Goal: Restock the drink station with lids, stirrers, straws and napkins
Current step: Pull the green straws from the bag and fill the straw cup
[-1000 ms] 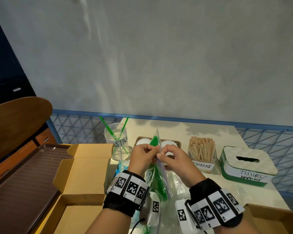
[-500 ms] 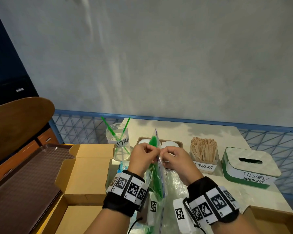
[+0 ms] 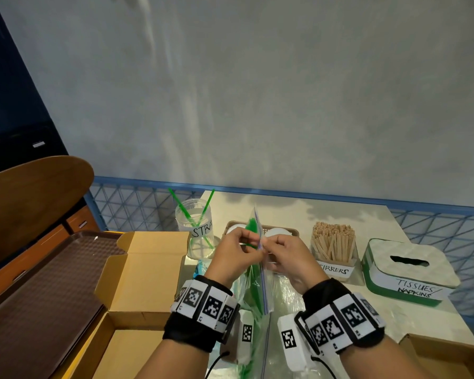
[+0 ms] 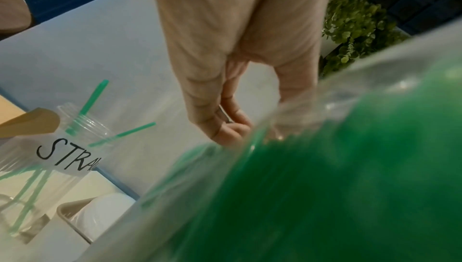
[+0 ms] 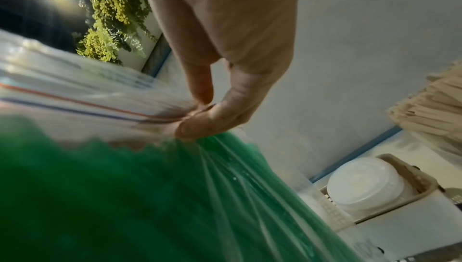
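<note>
I see the clear zip bag of green straws (image 4: pixel 337 187) only as blur; my hands hide its lower part overhead.

Both wrists wear black bands (image 3: pixel 188 328) ringed with white blocks printed with black square codes, plus white camera units (image 3: pixel 292 341) trailing thin black cables.

**Hands inch apart at the top of the bag**

The left hand (image 3: pixel 234 255) and right hand (image 3: pixel 288 258), knuckle to knuckle a second ago, have drawn slightly apart, each pinching its own side of the zip bag (image 3: pixel 260 283) of green straws (image 3: pixel 251 227). The bag's top edge now shows between them. The bag has tipped a little more upright, and both wrists have dropped slightly toward the person.
</note>
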A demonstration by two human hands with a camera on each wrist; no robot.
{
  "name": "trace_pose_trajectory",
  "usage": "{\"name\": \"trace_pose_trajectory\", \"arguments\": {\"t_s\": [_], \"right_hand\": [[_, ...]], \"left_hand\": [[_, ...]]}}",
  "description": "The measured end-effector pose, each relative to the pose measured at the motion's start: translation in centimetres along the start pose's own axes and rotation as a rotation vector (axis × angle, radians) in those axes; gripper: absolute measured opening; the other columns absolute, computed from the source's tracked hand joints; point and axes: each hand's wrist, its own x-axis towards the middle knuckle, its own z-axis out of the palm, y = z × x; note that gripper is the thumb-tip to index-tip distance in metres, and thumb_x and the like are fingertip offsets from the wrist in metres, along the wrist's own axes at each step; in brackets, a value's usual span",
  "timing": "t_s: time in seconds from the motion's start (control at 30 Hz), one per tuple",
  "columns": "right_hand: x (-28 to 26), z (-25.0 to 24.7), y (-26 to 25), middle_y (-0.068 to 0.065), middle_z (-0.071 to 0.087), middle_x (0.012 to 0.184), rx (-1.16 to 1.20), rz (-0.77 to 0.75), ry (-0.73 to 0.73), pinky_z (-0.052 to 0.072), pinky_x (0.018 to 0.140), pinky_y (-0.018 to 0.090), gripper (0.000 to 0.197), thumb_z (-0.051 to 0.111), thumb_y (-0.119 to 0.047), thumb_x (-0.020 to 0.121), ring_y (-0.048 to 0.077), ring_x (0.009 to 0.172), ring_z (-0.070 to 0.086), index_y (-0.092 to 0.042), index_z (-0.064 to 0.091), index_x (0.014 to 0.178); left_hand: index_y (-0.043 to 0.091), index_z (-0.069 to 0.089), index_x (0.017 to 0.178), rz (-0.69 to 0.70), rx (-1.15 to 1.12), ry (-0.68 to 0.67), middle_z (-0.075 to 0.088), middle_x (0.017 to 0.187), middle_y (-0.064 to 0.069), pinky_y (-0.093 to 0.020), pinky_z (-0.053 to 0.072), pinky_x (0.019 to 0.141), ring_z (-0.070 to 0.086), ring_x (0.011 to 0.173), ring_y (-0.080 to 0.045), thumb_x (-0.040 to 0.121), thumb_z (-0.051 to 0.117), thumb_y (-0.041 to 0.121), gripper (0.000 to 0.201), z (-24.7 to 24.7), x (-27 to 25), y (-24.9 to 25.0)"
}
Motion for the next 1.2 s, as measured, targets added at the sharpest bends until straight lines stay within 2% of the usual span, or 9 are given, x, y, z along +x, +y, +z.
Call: {"name": "trace_pose_trajectory", "arguments": {"t_s": [0.17, 0.33, 0.47, 0.6, 0.67, 0.77, 0.97, 1.1, 1.2], "right_hand": [[0.2, -0.5, 0.2, 0.004, 0.07, 0.07, 0.075, 0.025, -0.052, 0.055, 0.058, 0.017, 0.012, 0.053, -0.001, 0.091, 0.007, 0.061, 0.067, -0.002, 0.065, 0.087], [0.1, -0.3, 0.4, 0.006, 0.067, 0.075, 0.023, -0.004, -0.016, 0.05, 0.053, 0.013, 0.015, 0.056, -0.004, 0.09, 0.007, 0.061, 0.062, -0.007, 0.066, 0.081], [0.0, 0.3, 1.3, 0.005, 0.066, 0.075, -0.016, -0.069, 0.025, 0.051, 0.054, 0.016, 0.013, 0.056, -0.006, 0.091, 0.005, 0.059, 0.06, -0.008, 0.067, 0.084], [-0.1, 0.8, 1.9, 0.01, 0.065, 0.08, -0.101, -0.15, 0.044, 0.054, 0.06, 0.023, 0.008, 0.059, -0.008, 0.09, 0.011, 0.065, 0.063, -0.008, 0.065, 0.086], [0.0, 1.2, 2.3, 0.014, 0.065, 0.085, -0.233, -0.218, 0.114, 0.058, 0.067, 0.034, 0.009, 0.058, -0.011, 0.09, 0.021, 0.074, 0.065, -0.012, 0.062, 0.082], [-0.2, 1.5, 2.5, 0.005, 0.062, 0.075, -0.412, -0.333, 0.205, 0.058, 0.071, 0.043, 0.017, 0.058, -0.012, 0.088, 0.026, 0.073, 0.066, -0.02, 0.055, 0.073], [-0.2, 1.4, 2.4, 0.012, 0.066, 0.079, -0.458, -0.359, 0.122, 0.056, 0.063, 0.029, 0.008, 0.055, -0.012, 0.091, 0.02, 0.067, 0.064, -0.009, 0.062, 0.089], [-0.8, 1.9, 2.7, 0.002, 0.061, 0.07, -0.194, -0.212, 0.0, 0.049, 0.058, 0.018, 0.011, 0.051, -0.009, 0.094, 0.004, 0.059, 0.057, -0.005, 0.06, 0.089], [-0.9, 2.5, 3.0, 0.001, 0.06, 0.075, -0.249, -0.215, 0.038, 0.047, 0.06, 0.018, 0.013, 0.047, -0.014, 0.096, 0.007, 0.064, 0.057, -0.006, 0.057, 0.093]], "left_hand": [[0.015, 0.055, 0.085, -0.034, -0.02, 0.021, 0.056, 0.079, 0.004, -0.013, 0.046, 0.06, 0.051, 0.059, -0.003, 0.072, 0.076, 0.002, 0.029, -0.1, -0.3, -0.3], [0.012, 0.064, 0.072, 0.002, -0.076, 0.134, 0.062, 0.062, 0.001, -0.024, 0.048, 0.059, 0.055, 0.056, -0.009, 0.075, 0.076, 0.013, 0.012, 0.2, -1.1, -0.8], [0.013, 0.065, 0.065, 0.025, -0.059, 0.214, 0.06, 0.053, 0.004, -0.022, 0.046, 0.052, 0.051, 0.047, -0.006, 0.08, 0.07, 0.01, 0.017, 0.2, -1.6, -0.7], [0.013, 0.064, 0.066, 0.042, -0.002, 0.275, 0.062, 0.059, -0.001, -0.023, 0.048, 0.057, 0.055, 0.055, -0.011, 0.081, 0.069, 0.007, 0.016, 0.3, -2.0, -0.6], [0.015, 0.061, 0.065, 0.102, 0.14, 0.345, 0.06, 0.06, 0.002, -0.014, 0.045, 0.055, 0.054, 0.056, -0.008, 0.079, 0.068, 0.009, 0.017, 0.5, -2.1, -0.7], [0.014, 0.062, 0.07, 0.191, 0.406, 0.338, 0.058, 0.059, 0.006, -0.013, 0.04, 0.053, 0.052, 0.055, -0.006, 0.081, 0.063, 0.013, 0.012, 0.5, -2.4, -0.2], [0.007, 0.066, 0.072, 0.121, 0.241, 0.24, 0.061, 0.058, 0.001, -0.03, 0.049, 0.062, 0.056, 0.056, -0.013, 0.088, 0.061, 0.02, 0.021, -0.4, -2.0, -0.3], [0.015, 0.059, 0.068, 0.116, 0.176, 0.258, 0.052, 0.053, 0.007, -0.023, 0.039, 0.056, 0.046, 0.05, -0.008, 0.089, 0.061, 0.016, 0.021, -0.6, -1.9, -1.0], [0.017, 0.055, 0.07, 0.089, 0.124, 0.278, 0.051, 0.058, 0.005, -0.022, 0.036, 0.056, 0.044, 0.053, -0.007, 0.092, 0.056, 0.015, 0.022, -0.2, -2.0, -1.5]]}}
